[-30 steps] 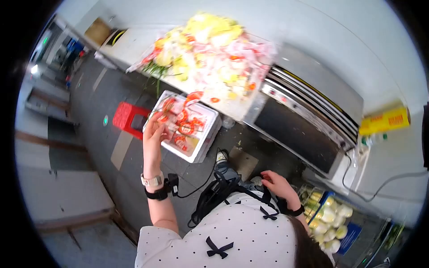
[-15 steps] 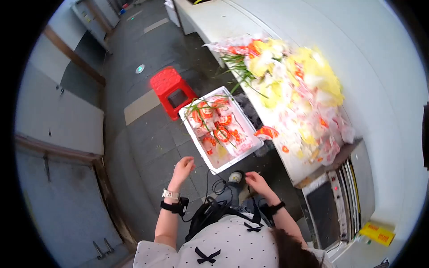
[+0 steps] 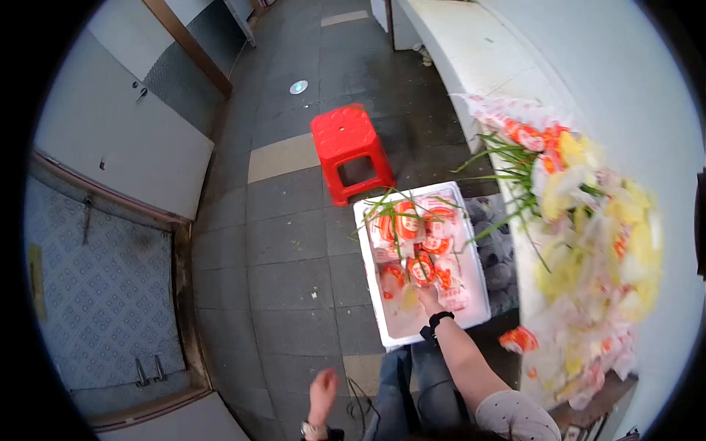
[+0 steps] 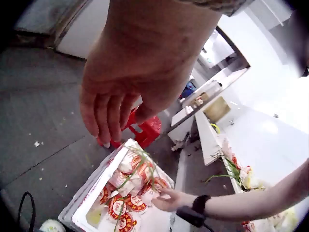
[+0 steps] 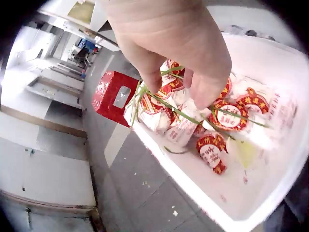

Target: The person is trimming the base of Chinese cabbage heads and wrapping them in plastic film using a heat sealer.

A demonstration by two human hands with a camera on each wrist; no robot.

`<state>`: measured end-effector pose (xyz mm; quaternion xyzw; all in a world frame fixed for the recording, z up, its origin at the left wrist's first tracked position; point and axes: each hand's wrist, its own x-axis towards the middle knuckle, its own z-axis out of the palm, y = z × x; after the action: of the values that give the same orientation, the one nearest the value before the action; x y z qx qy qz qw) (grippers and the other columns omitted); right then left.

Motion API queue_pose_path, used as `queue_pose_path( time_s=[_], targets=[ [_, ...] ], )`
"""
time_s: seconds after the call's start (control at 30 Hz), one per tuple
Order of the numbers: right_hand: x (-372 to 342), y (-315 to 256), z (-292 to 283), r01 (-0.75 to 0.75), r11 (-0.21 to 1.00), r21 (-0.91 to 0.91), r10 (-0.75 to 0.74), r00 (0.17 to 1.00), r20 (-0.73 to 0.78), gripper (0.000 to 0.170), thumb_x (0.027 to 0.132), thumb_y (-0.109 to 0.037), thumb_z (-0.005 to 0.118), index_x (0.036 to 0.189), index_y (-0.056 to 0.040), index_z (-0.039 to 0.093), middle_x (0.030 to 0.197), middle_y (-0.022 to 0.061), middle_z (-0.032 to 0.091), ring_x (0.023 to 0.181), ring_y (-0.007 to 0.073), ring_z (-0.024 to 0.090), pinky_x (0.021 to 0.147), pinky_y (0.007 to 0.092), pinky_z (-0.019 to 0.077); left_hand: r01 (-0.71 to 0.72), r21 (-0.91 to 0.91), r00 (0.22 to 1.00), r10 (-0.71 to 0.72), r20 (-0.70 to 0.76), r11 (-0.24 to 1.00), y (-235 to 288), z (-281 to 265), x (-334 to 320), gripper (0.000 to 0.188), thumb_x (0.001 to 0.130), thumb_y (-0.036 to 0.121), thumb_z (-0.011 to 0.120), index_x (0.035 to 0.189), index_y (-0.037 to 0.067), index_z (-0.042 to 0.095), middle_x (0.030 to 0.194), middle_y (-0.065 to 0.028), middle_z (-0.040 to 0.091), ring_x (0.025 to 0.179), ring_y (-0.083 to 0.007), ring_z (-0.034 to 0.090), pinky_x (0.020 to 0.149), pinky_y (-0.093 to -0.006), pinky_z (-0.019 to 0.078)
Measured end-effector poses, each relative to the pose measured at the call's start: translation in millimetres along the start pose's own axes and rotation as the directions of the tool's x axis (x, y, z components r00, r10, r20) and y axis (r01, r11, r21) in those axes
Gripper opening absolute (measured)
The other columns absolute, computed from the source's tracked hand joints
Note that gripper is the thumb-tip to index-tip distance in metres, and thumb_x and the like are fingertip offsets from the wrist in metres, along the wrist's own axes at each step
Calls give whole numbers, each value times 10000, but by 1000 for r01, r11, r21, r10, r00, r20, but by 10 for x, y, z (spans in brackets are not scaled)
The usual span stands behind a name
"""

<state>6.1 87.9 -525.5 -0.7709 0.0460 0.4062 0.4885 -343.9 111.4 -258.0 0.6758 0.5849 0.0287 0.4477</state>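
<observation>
A right hand point(image 3: 428, 296), fingers parted, reaches to red-and-white packets point(image 5: 229, 116) in a white box point(image 3: 403, 323), left hand point(image 3: 323, 393) loose at near left, where stray green stalks point(image 5: 179, 112) could snag fingers.

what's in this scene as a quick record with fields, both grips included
box: white, holding red-and-white packets and green leaves
right grip: over the packets, thumb and fingers apart
left grip: away from the box, fingers hanging loosely, nothing held
stool: red, just beyond the box from the person
counter: right of the box in the head view, bearing a blurred yellow-and-white heap
</observation>
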Motion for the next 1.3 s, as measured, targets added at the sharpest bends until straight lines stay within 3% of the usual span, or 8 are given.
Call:
queue_pose_path(
  time_s=[0.1, 0.27, 0.37, 0.77, 0.97, 1.07, 1.1, 1.3],
  targets=[
    [817, -288, 349, 71, 971, -227, -75, 997, -8, 459, 670, -209, 752, 983, 27, 515, 886, 117, 590, 802, 212, 582, 716, 339, 451, 111, -71, 994, -111, 5, 991, -617, 529, -40, 210, 832, 123, 554, 1009, 15, 585, 771, -127, 645, 699, -192, 635, 635, -301, 487],
    [2006, -317, 753, 452, 891, -26, -452, 892, 26, 737, 678, -227, 748, 1232, 42, 343, 1173, 179, 483, 1061, 258, 495, 896, 337, 394, 314, 2, 942, -312, 121, 949, -113, 710, -7, 261, 843, 175, 565, 1037, 1, 584, 900, -193, 632, 813, -290, 621, 693, -342, 477],
    [2156, -450, 904, 213, 965, -154, -227, 970, -82, 1014, 588, -348, 806, 1296, 76, 217, 1257, 251, 382, 1148, 316, 427, 967, 371, 356, 388, -103, 920, -378, 99, 916, -326, 824, -23, 236, 851, 150, 556, 1027, -3, 587, 856, -161, 643, 759, -242, 622, 676, -320, 479],
    [2431, -460, 744, 280, 960, -31, -278, 959, 48, 748, 602, -230, 793, 1154, 93, 406, 1086, 187, 548, 992, 250, 545, 855, 331, 425, 443, -70, 889, -428, 159, 894, -223, 785, -18, 261, 869, 175, 525, 1081, 29, 572, 812, -129, 646, 730, -201, 622, 643, -281, 478],
    [1007, -256, 108, -173, 884, 435, 70, 967, 244, 438, 723, -117, 697, 1114, 1, 538, 974, 57, 602, 847, 138, 582, 700, 263, 483, 215, -161, 976, -205, 72, 963, 53, 614, 80, 203, 840, 114, 558, 1011, 8, 584, 828, -129, 644, 738, -176, 630, 664, -289, 486],
    [-374, -505, -275, -224, 909, 353, 116, 946, 302, 404, 757, -337, 654, 1050, -67, 581, 819, 25, 610, 629, 146, 589, 510, 278, 473, 156, -362, 987, -133, 88, 919, 416, 379, 101, 245, 856, 125, 554, 1073, 11, 550, 927, -112, 620, 841, -162, 598, 720, -285, 477],
    [-541, -376, -470, -240, 966, 95, 199, 927, 318, 390, 761, -319, 651, 1049, -65, 582, 842, 24, 616, 657, 144, 592, 535, 282, 479, 172, -495, 983, -115, 144, 852, 584, 276, 203, 277, 864, 127, 549, 1115, 15, 523, 982, -106, 601, 903, -156, 578, 751, -283, 471],
    [-2391, -869, -757, -146, 836, 529, -146, 870, 471, 491, 841, -164, 551, 1274, -5, 382, 1206, 100, 507, 1077, 188, 519, 908, 336, 432, -45, -538, 964, 178, 199, 842, 1540, -37, 380, 754, 784, 178, 667, 1347, 36, 185, 1257, -214, 380, 1163, -274, 411, 916, -348, 399]
  ],
)
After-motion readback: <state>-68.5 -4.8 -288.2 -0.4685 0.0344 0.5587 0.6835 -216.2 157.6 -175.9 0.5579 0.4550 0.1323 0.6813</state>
